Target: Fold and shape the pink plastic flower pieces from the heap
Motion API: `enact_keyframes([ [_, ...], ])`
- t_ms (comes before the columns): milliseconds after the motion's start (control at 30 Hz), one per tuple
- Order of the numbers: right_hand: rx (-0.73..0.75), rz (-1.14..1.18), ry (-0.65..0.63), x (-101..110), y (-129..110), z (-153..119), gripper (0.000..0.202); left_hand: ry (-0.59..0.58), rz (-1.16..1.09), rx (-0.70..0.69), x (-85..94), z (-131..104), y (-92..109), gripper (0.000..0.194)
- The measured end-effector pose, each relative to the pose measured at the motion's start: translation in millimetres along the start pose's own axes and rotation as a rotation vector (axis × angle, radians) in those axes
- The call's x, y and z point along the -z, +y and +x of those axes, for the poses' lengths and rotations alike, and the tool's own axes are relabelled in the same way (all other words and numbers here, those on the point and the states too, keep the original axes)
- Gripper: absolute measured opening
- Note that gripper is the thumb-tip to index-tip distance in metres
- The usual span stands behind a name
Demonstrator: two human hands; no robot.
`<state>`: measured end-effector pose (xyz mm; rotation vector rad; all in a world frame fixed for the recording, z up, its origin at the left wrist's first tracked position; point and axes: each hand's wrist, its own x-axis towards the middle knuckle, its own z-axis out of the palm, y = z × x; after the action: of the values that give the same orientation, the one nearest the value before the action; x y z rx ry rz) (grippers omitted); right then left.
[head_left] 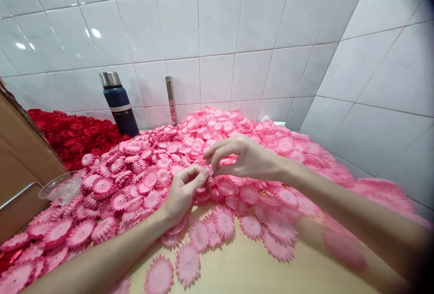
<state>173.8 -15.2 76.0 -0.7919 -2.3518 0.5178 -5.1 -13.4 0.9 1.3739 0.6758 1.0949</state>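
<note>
Pink fringed discs (pixel 224 221) are heaped over the tabletop, some lying flat and others with curled petals. My left hand (pixel 185 190) is in the middle of the view, its thumb and index finger pinched together; a small pink piece shows at the fingertips. Just right of it, my right hand (pixel 233 156) reaches in with bent fingers, thumb and fingertips close together near the left fingertips. What the right fingers hold, if anything, is too small to make out.
A dark blue bottle (pixel 121 104) stands at the back left beside a red heap (pixel 77 136). A clear plastic bowl (pixel 63 188) and a cardboard box (pixel 23 163) are at the left. A metal strip (pixel 170 100) stands against the tiled wall (pixel 217 27).
</note>
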Motion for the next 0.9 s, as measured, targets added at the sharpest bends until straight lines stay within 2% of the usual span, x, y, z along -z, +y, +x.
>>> enact_keyframes([
  [100,0.038,-0.075,-0.006,2.1,1.2,0.0,0.009,0.016,-0.053,0.028,-0.2,0.0,0.6,0.014],
  [200,0.009,-0.063,0.037,8.9,7.5,-2.6,0.009,0.097,0.002,-0.008,1.5,0.6,0.4,0.013],
  [300,-0.091,-0.031,0.169,20.2,18.9,-7.8,0.015,0.189,0.101,-0.083,2.9,0.9,-1.0,0.017],
  [400,-0.198,-0.005,0.343,31.7,29.0,-12.7,0.024,0.245,0.123,-0.13,2.8,0.2,-2.2,0.015],
  [433,-0.24,0.028,0.366,34.5,30.4,-13.5,0.025,0.259,0.128,-0.135,2.6,-0.1,-2.4,0.015],
  [500,-0.324,0.132,0.296,37.0,29.3,-13.7,0.026,0.282,0.147,-0.136,2.2,-0.6,-2.2,0.016],
  [633,-0.444,0.273,-0.07,25.6,14.2,-9.0,0.033,0.271,0.16,-0.152,1.8,-0.9,-1.1,0.022],
  [700,-0.494,0.271,-0.162,13.7,5.8,-5.9,0.035,0.256,0.125,-0.151,1.1,-1.2,-0.2,0.024],
  [800,-0.505,0.186,-0.111,-1.3,0.3,-2.4,0.038,0.264,0.094,-0.143,-0.6,-1.3,0.7,0.027],
  [900,-0.491,0.201,-0.052,-2.4,6.1,-1.6,0.029,0.262,0.113,-0.179,-1.9,-0.4,-0.4,0.028],
])
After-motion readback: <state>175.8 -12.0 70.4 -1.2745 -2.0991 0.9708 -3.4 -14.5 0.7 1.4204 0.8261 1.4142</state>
